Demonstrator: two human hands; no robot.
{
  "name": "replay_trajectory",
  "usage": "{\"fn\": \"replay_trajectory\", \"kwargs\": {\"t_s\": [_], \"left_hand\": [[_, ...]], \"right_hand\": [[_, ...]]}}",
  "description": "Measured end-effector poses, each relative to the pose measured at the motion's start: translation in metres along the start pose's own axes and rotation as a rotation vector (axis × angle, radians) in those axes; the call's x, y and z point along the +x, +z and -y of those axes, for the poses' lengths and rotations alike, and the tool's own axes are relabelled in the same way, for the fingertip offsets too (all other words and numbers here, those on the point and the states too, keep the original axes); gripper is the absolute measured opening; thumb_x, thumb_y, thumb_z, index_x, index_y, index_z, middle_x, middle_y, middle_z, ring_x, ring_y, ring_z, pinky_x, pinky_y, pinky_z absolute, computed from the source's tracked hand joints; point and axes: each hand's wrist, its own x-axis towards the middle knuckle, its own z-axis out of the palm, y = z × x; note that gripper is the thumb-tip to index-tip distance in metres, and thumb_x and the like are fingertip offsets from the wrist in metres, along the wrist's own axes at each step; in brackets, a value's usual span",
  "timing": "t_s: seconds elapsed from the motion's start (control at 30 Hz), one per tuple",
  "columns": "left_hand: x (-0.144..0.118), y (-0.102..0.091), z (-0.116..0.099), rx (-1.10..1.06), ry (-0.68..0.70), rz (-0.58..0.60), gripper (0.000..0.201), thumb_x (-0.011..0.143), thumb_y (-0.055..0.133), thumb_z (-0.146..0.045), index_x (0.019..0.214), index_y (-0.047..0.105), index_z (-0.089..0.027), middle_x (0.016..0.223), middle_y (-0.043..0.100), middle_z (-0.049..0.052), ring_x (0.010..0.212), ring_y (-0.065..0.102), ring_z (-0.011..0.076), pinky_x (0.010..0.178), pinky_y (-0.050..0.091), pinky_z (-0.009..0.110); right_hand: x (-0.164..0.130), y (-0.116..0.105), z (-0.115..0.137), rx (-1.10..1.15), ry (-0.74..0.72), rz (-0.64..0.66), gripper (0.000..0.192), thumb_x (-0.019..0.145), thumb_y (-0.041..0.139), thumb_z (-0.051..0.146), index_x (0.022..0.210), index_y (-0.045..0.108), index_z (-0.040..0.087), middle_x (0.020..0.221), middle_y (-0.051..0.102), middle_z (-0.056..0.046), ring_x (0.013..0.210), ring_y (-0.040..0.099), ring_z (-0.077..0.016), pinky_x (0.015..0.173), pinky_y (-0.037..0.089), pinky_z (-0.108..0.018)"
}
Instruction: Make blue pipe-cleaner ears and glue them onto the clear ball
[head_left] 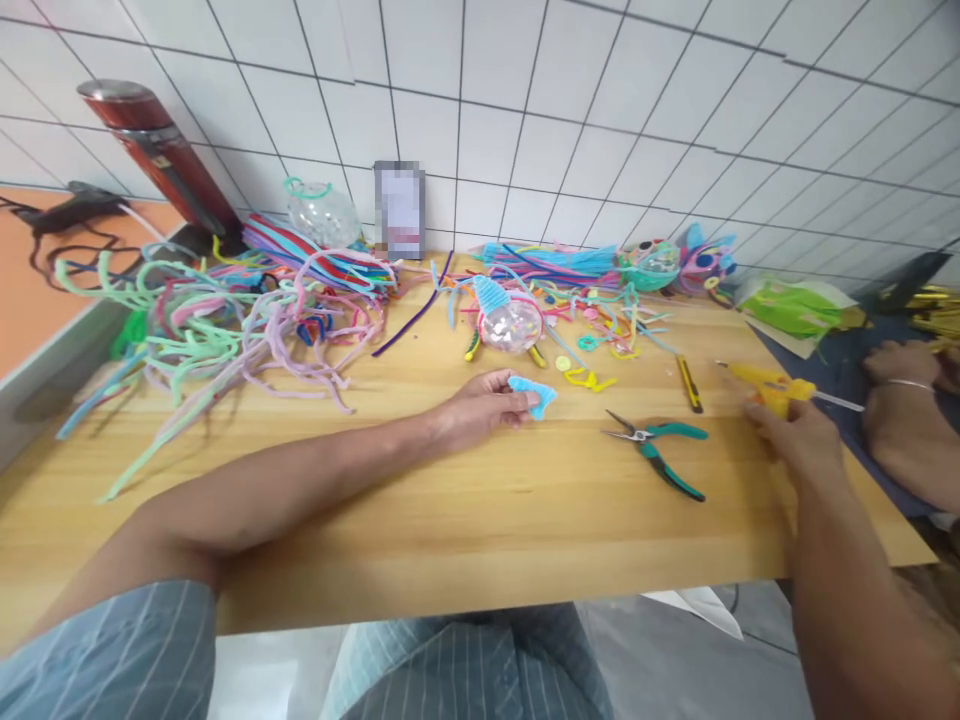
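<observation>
The left hand [491, 408] pinches a small blue piece [541, 394] before the clear ball [508, 328]; from here I see the right hand [804, 435] closed around a yellow glue gun [784, 390], right of the pliers [643, 437].

We can't read the blurred phone [400, 208], the left hand [486, 408] covers part of the blue piece [538, 396], the right hand [802, 438] hides the grip of the yellow glue gun [778, 388], right edge crops a co-worker's arm [911, 440].

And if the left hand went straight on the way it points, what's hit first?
Probably the yellow pipe cleaner, just beyond the blue piece in the left hand. Height above the table is unclear, so it might pass over.
</observation>
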Motion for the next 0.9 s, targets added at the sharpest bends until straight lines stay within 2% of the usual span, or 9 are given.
{"fn": "replay_trajectory", "kwargs": {"t_s": [0.1, 0.23, 0.3, 0.37, 0.47, 0.57, 0.63, 0.73, 0.9], "left_hand": [[0.002, -0.003, 0.000, -0.062, -0.040, 0.028, 0.055, 0.060, 0.108, -0.037, 0.091, 0.068, -0.016, 0.083, 0.076, 0.001, 0.068, 0.068, 0.0093, 0.067, 0.051, 0.024], [0.001, -0.003, 0.000, -0.146, -0.063, 0.061, 0.059, 0.058, 0.110, -0.033, 0.092, 0.065, -0.016, 0.086, 0.080, 0.003, 0.070, 0.074, 0.0119, 0.069, 0.056, 0.025], [0.000, -0.003, 0.000, -0.172, -0.069, 0.086, 0.061, 0.058, 0.110, -0.031, 0.098, 0.066, -0.017, 0.087, 0.081, 0.003, 0.072, 0.077, 0.0135, 0.069, 0.058, 0.025], [0.000, -0.004, 0.000, -0.193, -0.079, 0.107, 0.061, 0.061, 0.109, -0.026, 0.106, 0.068, -0.016, 0.088, 0.081, 0.003, 0.074, 0.078, 0.0144, 0.069, 0.059, 0.026], [0.002, -0.006, 0.001, -0.214, -0.088, 0.118, 0.056, 0.066, 0.106, -0.024, 0.107, 0.070, -0.014, 0.088, 0.082, 0.004, 0.075, 0.079, 0.0148, 0.070, 0.060, 0.025], [0.002, -0.006, 0.001, -0.227, -0.075, 0.081, 0.049, 0.068, 0.106, -0.027, 0.100, 0.070, -0.013, 0.087, 0.081, 0.004, 0.071, 0.077, 0.0126, 0.069, 0.060, 0.024], [0.002, -0.006, 0.001, -0.240, -0.062, 0.062, 0.048, 0.069, 0.106, -0.030, 0.096, 0.070, -0.013, 0.087, 0.081, 0.003, 0.069, 0.076, 0.0112, 0.068, 0.060, 0.024], [0.003, -0.006, 0.000, -0.260, -0.058, 0.066, 0.051, 0.067, 0.107, -0.037, 0.095, 0.071, -0.013, 0.086, 0.081, 0.003, 0.068, 0.075, 0.0112, 0.066, 0.060, 0.023], [0.005, -0.009, 0.000, -0.271, -0.089, 0.078, 0.053, 0.066, 0.107, -0.039, 0.097, 0.073, -0.013, 0.087, 0.081, 0.003, 0.069, 0.075, 0.0107, 0.066, 0.058, 0.024]], "right_hand": [[0.008, 0.001, 0.012, 0.011, 0.272, 0.101, 0.059, 0.076, 0.090, 0.057, 0.041, 0.048, 0.034, 0.046, 0.051, -0.009, 0.047, 0.047, -0.0254, 0.058, 0.038, -0.052], [0.010, 0.000, 0.038, 0.060, 0.373, 0.115, 0.050, 0.080, 0.090, 0.042, 0.045, 0.057, 0.030, 0.054, 0.058, -0.012, 0.057, 0.056, -0.0278, 0.063, 0.042, -0.053], [0.001, 0.000, 0.059, 0.152, 0.316, 0.115, 0.031, 0.080, 0.088, 0.034, 0.058, 0.066, 0.028, 0.069, 0.068, -0.013, 0.068, 0.064, -0.0284, 0.069, 0.047, -0.051], [-0.017, 0.000, 0.087, 0.384, 0.145, 0.146, 0.009, 0.077, 0.084, 0.029, 0.082, 0.077, 0.027, 0.095, 0.078, -0.013, 0.079, 0.072, -0.0267, 0.079, 0.056, -0.048], [-0.053, 0.002, 0.132, 0.583, -0.132, 0.295, 0.033, 0.070, 0.083, 0.043, 0.099, 0.084, 0.027, 0.107, 0.083, -0.009, 0.083, 0.075, -0.0256, 0.087, 0.063, -0.048], [-0.084, 0.009, 0.163, 0.630, -0.172, 0.483, 0.034, 0.065, 0.088, 0.047, 0.091, 0.085, 0.026, 0.100, 0.085, -0.005, 0.096, 0.078, -0.0268, 0.095, 0.065, -0.045], [-0.098, 0.016, 0.169, 0.659, -0.129, 0.605, 0.036, 0.060, 0.092, 0.051, 0.084, 0.083, 0.027, 0.092, 0.085, -0.004, 0.091, 0.079, -0.0266, 0.089, 0.068, -0.042], [-0.105, 0.025, 0.159, 0.643, -0.091, 0.737, 0.040, 0.059, 0.095, 0.056, 0.086, 0.085, 0.029, 0.088, 0.085, -0.002, 0.086, 0.079, -0.0258, 0.080, 0.068, -0.037], [-0.104, 0.033, 0.130, 0.637, -0.116, 0.745, 0.039, 0.066, 0.092, 0.058, 0.093, 0.086, 0.031, 0.098, 0.086, -0.003, 0.098, 0.081, -0.0281, 0.089, 0.069, -0.039]]}}
